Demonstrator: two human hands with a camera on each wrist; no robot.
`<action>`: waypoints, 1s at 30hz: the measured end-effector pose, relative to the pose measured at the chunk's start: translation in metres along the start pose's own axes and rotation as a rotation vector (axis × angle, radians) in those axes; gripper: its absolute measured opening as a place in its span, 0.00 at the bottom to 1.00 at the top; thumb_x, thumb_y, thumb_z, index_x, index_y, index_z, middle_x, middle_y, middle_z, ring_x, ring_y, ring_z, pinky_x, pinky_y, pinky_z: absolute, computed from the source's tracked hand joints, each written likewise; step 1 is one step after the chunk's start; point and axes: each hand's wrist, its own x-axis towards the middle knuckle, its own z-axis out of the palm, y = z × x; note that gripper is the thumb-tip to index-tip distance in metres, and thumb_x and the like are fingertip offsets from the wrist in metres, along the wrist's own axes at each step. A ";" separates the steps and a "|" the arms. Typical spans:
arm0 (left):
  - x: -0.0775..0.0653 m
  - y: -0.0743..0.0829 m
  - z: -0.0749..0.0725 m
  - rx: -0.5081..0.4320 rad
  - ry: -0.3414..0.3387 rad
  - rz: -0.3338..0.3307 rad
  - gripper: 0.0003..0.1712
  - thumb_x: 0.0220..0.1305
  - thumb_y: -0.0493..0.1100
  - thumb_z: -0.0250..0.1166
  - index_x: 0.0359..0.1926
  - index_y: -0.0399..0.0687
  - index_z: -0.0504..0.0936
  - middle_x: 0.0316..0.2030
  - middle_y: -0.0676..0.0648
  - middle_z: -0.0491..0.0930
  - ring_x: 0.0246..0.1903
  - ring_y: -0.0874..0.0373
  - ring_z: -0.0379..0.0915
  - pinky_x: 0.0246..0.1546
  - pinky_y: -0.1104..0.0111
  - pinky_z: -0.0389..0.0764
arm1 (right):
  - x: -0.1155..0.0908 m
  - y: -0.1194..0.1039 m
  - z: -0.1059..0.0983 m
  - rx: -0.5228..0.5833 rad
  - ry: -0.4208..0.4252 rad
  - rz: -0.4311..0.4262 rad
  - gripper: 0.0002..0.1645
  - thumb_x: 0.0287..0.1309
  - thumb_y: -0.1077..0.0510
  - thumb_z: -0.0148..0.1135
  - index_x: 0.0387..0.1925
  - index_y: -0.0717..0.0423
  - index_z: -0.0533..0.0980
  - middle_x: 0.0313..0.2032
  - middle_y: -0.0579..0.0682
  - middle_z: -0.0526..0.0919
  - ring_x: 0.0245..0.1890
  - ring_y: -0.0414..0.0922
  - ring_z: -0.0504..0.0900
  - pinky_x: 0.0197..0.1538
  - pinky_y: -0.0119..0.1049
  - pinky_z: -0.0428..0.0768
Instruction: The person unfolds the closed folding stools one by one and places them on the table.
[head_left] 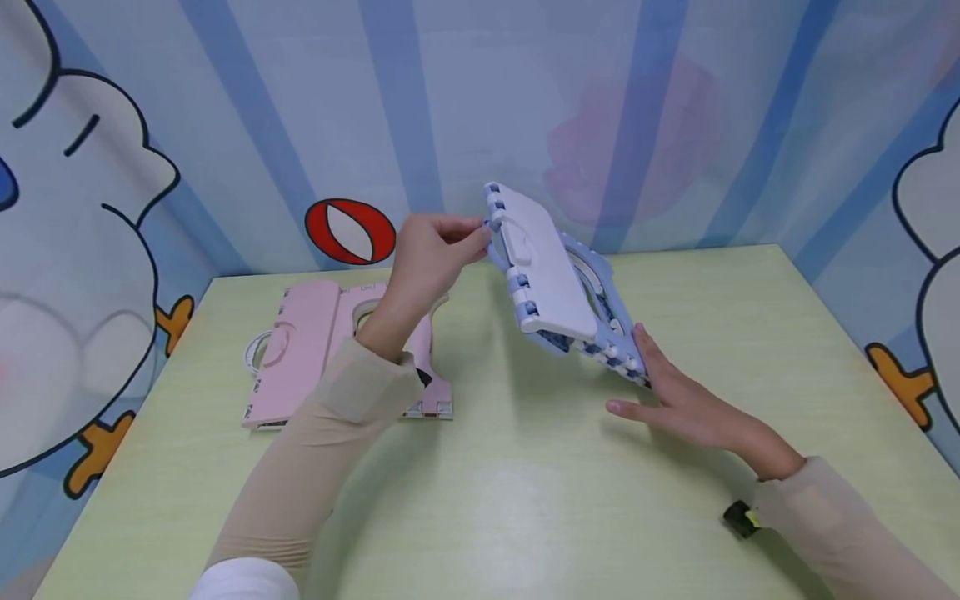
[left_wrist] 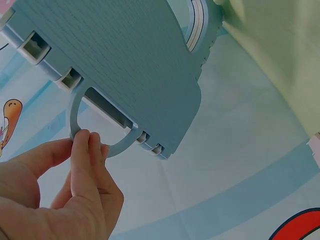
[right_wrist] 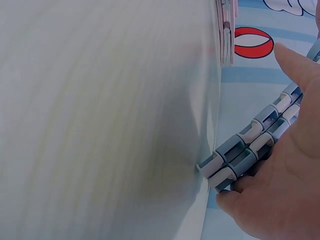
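A blue and white folding plastic stool (head_left: pixel 551 267), folded nearly flat, hangs tilted above the table. Its carry handle (left_wrist: pixel 74 107) is a thin blue loop at the upper left edge. My left hand (head_left: pixel 431 262) pinches that loop between thumb and fingertips, as the left wrist view shows closely. At the stool's lower right end, my right hand (head_left: pixel 686 404) rests against the hinged edge (right_wrist: pixel 250 135). The thumb stands apart from the stool, and the other fingers are partly hidden behind it.
On the table (head_left: pixel 517 508), a pink folded stool (head_left: pixel 300 358) lies flat at the left, partly behind my left forearm. A white handle loop (head_left: pixel 255 352) sticks out from its left side. A printed cartoon backdrop (head_left: pixel 487 100) rises behind the table's far edge.
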 end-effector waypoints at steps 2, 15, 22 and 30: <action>0.000 0.001 0.001 0.011 -0.002 0.014 0.15 0.66 0.43 0.69 0.51 0.42 0.87 0.42 0.45 0.84 0.40 0.54 0.85 0.45 0.67 0.83 | 0.000 0.001 0.000 0.007 0.001 -0.001 0.65 0.66 0.41 0.62 0.76 0.44 0.21 0.77 0.53 0.23 0.76 0.58 0.30 0.69 0.68 0.45; -0.001 0.011 0.004 0.085 0.002 0.062 0.16 0.67 0.46 0.68 0.52 0.45 0.87 0.41 0.49 0.85 0.39 0.60 0.82 0.43 0.68 0.82 | 0.001 0.006 0.002 0.062 0.001 -0.028 0.64 0.67 0.43 0.62 0.76 0.38 0.21 0.77 0.49 0.23 0.76 0.57 0.30 0.69 0.69 0.45; -0.001 0.013 0.006 0.105 0.013 0.083 0.16 0.66 0.47 0.69 0.52 0.45 0.87 0.40 0.50 0.85 0.38 0.61 0.82 0.42 0.68 0.82 | 0.001 0.005 0.003 0.087 -0.004 -0.028 0.64 0.67 0.43 0.62 0.76 0.38 0.21 0.77 0.51 0.24 0.76 0.58 0.30 0.69 0.69 0.45; 0.003 0.020 0.011 0.083 -0.009 0.112 0.16 0.66 0.46 0.69 0.51 0.44 0.87 0.38 0.51 0.85 0.37 0.61 0.81 0.41 0.68 0.82 | 0.001 0.006 0.002 0.094 0.008 -0.043 0.63 0.68 0.44 0.62 0.76 0.40 0.22 0.77 0.54 0.25 0.76 0.60 0.32 0.69 0.70 0.46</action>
